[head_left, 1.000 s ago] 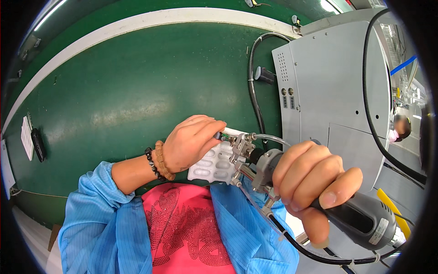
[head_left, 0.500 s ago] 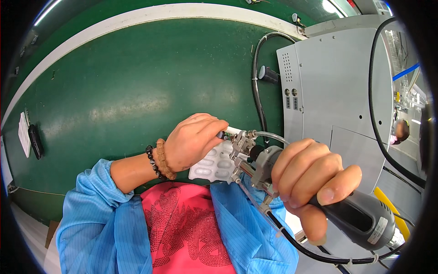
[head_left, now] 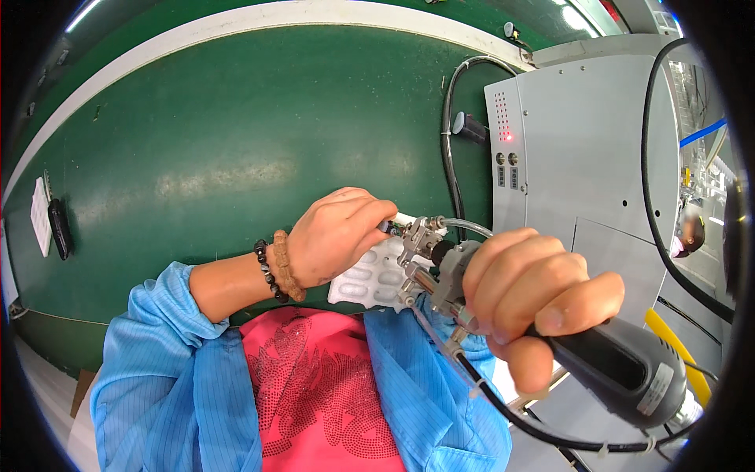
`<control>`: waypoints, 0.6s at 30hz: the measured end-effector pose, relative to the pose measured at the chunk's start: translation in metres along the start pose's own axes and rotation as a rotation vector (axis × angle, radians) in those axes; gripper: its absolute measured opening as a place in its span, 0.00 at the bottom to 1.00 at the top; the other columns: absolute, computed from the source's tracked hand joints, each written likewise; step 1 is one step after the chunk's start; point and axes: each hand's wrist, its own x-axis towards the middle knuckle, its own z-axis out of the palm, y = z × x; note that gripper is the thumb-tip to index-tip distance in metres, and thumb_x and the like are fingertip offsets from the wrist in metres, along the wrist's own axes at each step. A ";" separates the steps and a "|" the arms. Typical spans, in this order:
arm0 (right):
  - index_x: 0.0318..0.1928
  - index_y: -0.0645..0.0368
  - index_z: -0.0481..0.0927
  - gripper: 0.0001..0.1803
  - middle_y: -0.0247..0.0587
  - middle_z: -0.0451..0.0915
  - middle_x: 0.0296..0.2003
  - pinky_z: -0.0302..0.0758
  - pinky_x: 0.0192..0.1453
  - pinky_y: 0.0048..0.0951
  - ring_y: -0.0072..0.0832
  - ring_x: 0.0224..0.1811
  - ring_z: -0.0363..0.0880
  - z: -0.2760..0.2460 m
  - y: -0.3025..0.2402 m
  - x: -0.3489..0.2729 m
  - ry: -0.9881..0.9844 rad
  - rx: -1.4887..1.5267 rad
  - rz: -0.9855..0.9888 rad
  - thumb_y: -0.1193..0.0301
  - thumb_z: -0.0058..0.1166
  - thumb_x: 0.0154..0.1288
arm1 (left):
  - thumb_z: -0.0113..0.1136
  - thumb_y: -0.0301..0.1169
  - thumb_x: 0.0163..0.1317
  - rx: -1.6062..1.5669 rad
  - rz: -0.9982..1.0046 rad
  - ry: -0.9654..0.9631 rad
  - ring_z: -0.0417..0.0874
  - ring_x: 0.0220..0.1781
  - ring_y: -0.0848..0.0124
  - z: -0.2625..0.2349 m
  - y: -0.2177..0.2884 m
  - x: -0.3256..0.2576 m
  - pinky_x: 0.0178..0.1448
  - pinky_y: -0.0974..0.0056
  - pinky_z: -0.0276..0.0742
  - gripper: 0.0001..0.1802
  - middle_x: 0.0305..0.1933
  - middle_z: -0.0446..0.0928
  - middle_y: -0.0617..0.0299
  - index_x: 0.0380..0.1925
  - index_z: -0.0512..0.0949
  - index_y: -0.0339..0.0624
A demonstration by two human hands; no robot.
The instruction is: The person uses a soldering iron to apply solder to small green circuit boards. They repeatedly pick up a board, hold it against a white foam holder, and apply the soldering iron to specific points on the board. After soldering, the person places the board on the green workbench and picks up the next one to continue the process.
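In my right hand [head_left: 535,303] is a black powered screwdriver [head_left: 621,370], lying slanted, with a metal head and a clear tube at its front. My right fingers wrap round its grey and black body. My left hand [head_left: 338,234], wearing two beaded bracelets, pinches a small dark part [head_left: 387,227] between thumb and forefinger, right at the screwdriver's tip. Fingers hide most of this part, so its kind is unclear. Beneath lies a white tray [head_left: 354,291] with oval pockets, partly covered by my left hand and the screwdriver head.
A grey machine box [head_left: 586,141] with a lit red light stands at the right of the green table [head_left: 236,118]. Beside it are a black cable [head_left: 448,149] and a dark cylindrical object [head_left: 469,127]. At the far left lie a black case [head_left: 59,228] and a white pad [head_left: 40,216].
A red light now glows on the grey box, where none showed before. The view has shifted slightly; both hands keep their grips, with the screwdriver still at the small part.
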 end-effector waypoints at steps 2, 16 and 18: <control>0.43 0.55 0.67 0.24 0.30 0.75 0.20 0.71 0.17 0.22 0.20 0.16 0.74 -0.009 -0.012 -0.005 -0.007 0.017 -0.055 0.57 0.68 0.64 | 0.73 0.24 0.50 -0.022 0.012 -0.005 0.84 0.43 0.54 0.003 0.000 0.002 0.49 0.56 0.80 0.21 0.40 0.83 0.54 0.45 0.79 0.37; 0.38 0.60 0.71 0.18 0.37 0.76 0.17 0.76 0.18 0.26 0.25 0.13 0.74 -0.025 -0.052 -0.022 0.094 0.249 -0.183 0.68 0.70 0.62 | 0.74 0.27 0.54 0.024 -0.122 0.078 0.87 0.42 0.58 -0.068 0.012 0.033 0.48 0.61 0.81 0.14 0.40 0.85 0.50 0.40 0.84 0.35; 0.37 0.61 0.71 0.17 0.38 0.75 0.17 0.75 0.19 0.28 0.27 0.13 0.73 -0.024 -0.054 -0.022 0.113 0.232 -0.161 0.71 0.70 0.62 | 0.74 0.27 0.55 0.031 -0.222 0.172 0.85 0.40 0.68 -0.094 -0.008 0.057 0.48 0.64 0.80 0.14 0.37 0.85 0.54 0.41 0.84 0.36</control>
